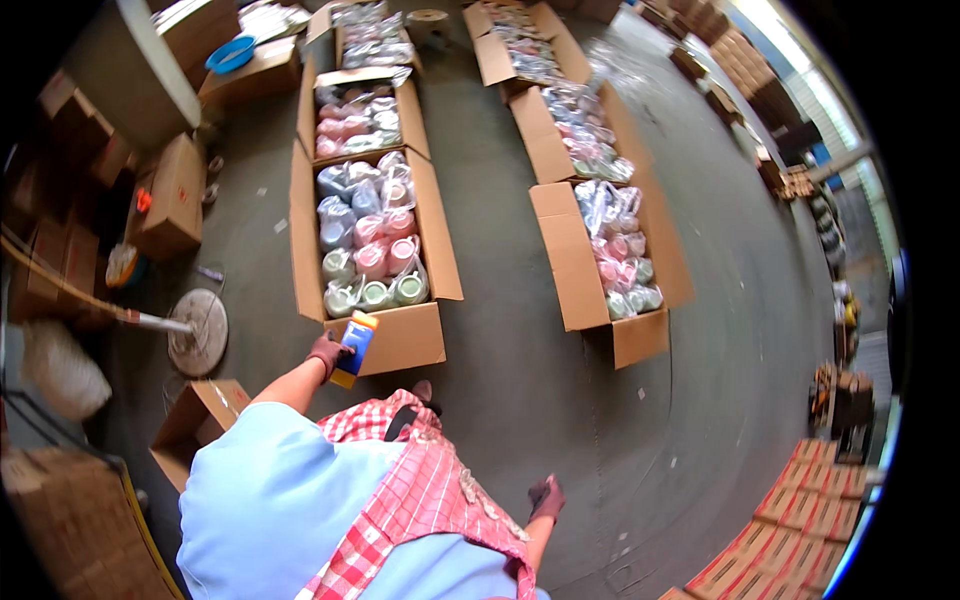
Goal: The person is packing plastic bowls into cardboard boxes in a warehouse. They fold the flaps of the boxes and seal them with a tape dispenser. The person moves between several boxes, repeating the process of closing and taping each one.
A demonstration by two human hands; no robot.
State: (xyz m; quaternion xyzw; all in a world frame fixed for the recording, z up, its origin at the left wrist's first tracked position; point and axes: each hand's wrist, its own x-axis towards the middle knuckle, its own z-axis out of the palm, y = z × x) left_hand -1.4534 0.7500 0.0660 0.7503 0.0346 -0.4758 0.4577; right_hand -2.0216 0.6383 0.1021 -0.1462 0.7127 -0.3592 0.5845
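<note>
My left hand (330, 352), in a dark reddish glove, grips a small blue box-like object (357, 338) with orange and yellow ends; its exact kind is unclear. It is beside the front flap of an open carton (400, 338). Inside that carton stand plastic-wrapped mugs (371, 260) in blue-grey, pink and green. My right hand (546, 498), gloved alike, hangs low over the floor with its fingers curled in and nothing visible in them.
Another row of open cartons (572, 258) with wrapped mugs runs along the right. A round-based stand (198, 332) and an open carton (198, 425) are to my left. Stacked cartons (790, 530) line the lower right. A blue basin (231, 54) rests on a box.
</note>
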